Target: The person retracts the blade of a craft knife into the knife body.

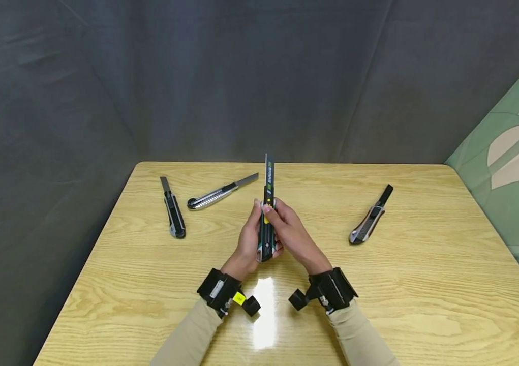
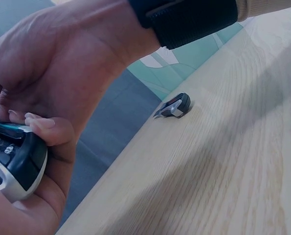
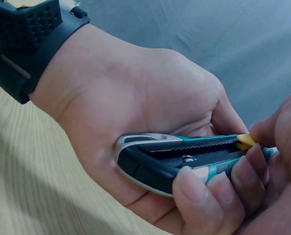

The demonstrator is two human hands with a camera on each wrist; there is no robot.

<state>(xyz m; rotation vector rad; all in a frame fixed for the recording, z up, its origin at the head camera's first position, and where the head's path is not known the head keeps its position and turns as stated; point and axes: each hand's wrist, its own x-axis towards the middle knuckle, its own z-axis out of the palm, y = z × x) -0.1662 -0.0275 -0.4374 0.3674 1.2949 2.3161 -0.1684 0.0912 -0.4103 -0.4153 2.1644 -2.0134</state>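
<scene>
A large black and teal snap-off utility knife is held over the middle of the table, its long blade extended and directed away from me. My left hand grips the handle from the left. From the other side my right hand holds it too, its thumb across the front near the yellow slider. In the right wrist view the handle lies along the left palm, with fingertips curled over its edge. Only the handle's rounded end shows in the left wrist view.
Three more utility knives lie on the wooden table, all with blades out: a black and grey one at left, a silver one beside it, and a grey one at right. A dark curtain hangs behind.
</scene>
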